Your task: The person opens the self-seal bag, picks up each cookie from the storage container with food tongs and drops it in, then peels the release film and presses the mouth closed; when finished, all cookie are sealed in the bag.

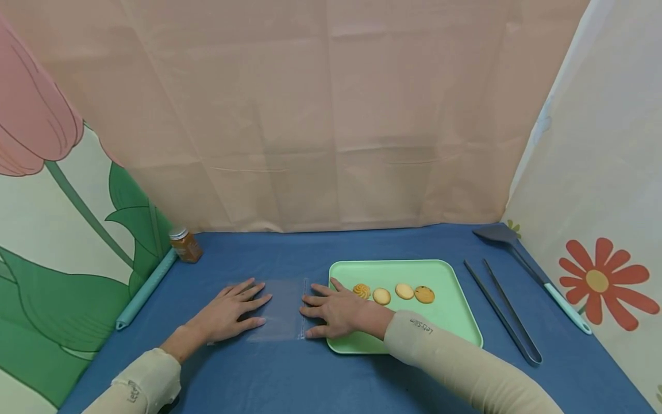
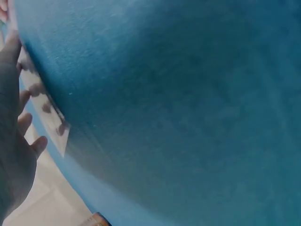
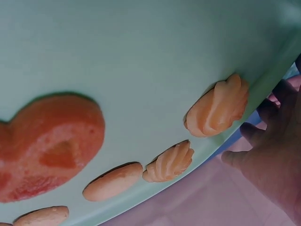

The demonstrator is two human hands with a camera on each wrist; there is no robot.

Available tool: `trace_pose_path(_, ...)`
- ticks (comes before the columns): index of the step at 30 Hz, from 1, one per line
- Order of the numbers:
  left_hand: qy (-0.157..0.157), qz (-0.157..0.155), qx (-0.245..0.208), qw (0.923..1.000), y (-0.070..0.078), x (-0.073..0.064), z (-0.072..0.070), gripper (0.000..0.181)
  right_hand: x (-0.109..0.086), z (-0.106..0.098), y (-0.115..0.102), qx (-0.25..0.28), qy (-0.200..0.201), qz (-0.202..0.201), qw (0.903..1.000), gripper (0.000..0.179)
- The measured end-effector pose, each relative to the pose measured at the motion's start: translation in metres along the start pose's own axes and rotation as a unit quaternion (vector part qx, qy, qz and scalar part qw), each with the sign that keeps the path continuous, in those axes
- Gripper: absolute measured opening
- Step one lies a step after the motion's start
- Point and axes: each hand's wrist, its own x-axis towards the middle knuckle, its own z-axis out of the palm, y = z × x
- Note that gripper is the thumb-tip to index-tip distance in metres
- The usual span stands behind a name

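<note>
The left hand (image 1: 233, 310) was unclenched, its fingers straight and spread, grasping nothing; it rested on one end of a clear bag (image 1: 284, 310). The right hand (image 1: 331, 310) was likewise released, fingers fanned out, with its fingertips at the bag's other end; how firmly either hand pressed could not be told.

The bag lay flat on the blue surface (image 1: 279, 374) between the two hands. Its long axis appeared to run sideways, from under the left hand towards the right hand, and its seal strip (image 1: 304, 286) faced the right fingertips.

The right hand's palm was over the near-side rim of a green tray (image 1: 452, 305), which stretched off to that hand's right. Just right of the hand lay a swirled biscuit (image 1: 361, 291), then three round biscuits (image 1: 405, 291). The right wrist view showed two swirled ones, plus a heart-shaped biscuit (image 3: 61, 141) with a red patch, which did not show in the head view. The left wrist view caught the bag's pale edge beyond the left fingers.

Well to the right of the right hand were tongs (image 1: 497, 309) and, farther out, a spatula (image 1: 568, 307). A jar (image 1: 187, 247) stood tilted beyond the left hand, to its left.
</note>
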Motion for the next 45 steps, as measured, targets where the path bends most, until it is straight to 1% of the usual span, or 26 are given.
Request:
trace_pose_path(4, 0.007, -0.004, -0.006, 1.0, 0.0, -0.001, 0.003, 0.064, 0.0, 0.0, 0.0, -0.002, -0.001, 0.002, 1.0, 0.064)
trace_pose_path(9, 0.026, 0.002, -0.012, 0.9996, -0.002, -0.001, 0.006, 0.054, 0.0, 0.0, 0.001, -0.006, 0.0, 0.0, 1.0, 0.065)
trace_pose_path(14, 0.042, 0.001, -0.056, 0.9976, -0.003, 0.0, 0.006, 0.047, -0.001, -0.001, 0.001, -0.007, 0.002, -0.003, 1.0, 0.065)
trace_pose_path(19, 0.058, -0.002, -0.105, 0.9927, -0.001, 0.0, 0.004, 0.042, 0.0, -0.002, 0.001, -0.008, 0.001, -0.002, 1.0, 0.065)
trace_pose_path(23, 0.073, 0.004, -0.142, 0.9872, 0.001, 0.002, 0.002, 0.037, 0.0, -0.002, 0.001, -0.007, -0.002, 0.0, 1.0, 0.066)
trace_pose_path(26, 0.077, -0.005, -0.161, 0.9839, 0.003, 0.004, 0.0, 0.036, -0.001, -0.003, 0.001, -0.008, -0.004, 0.001, 1.0, 0.066)
trace_pose_path(30, 0.077, -0.025, -0.169, 0.9823, 0.007, 0.004, -0.003, 0.034, -0.001, -0.004, 0.001, -0.01, -0.009, 0.002, 0.9999, 0.067)
trace_pose_path(33, 0.077, -0.034, -0.178, 0.9803, 0.008, 0.004, -0.005, 0.032, -0.001, -0.004, 0.001, -0.009, -0.01, 0.002, 0.9999, 0.067)
trace_pose_path(36, 0.086, -0.041, -0.191, 0.9769, 0.008, 0.004, -0.005, 0.028, -0.001, -0.004, 0.0, -0.009, -0.01, 0.003, 0.9999, 0.067)
trace_pose_path(38, 0.099, -0.042, -0.204, 0.973, 0.008, 0.004, -0.004, 0.026, -0.001, -0.004, 0.0, -0.01, -0.011, 0.004, 0.9999, 0.067)
trace_pose_path(42, 0.13, -0.043, -0.231, 0.9631, 0.007, 0.004, 0.0, 0.024, -0.001, -0.003, -0.002, -0.016, -0.014, 0.007, 0.9998, 0.067)
trace_pose_path(45, 0.156, -0.048, -0.253, 0.9535, 0.008, 0.005, -0.001, 0.022, -0.002, -0.004, -0.003, -0.022, -0.015, 0.008, 0.9996, 0.067)
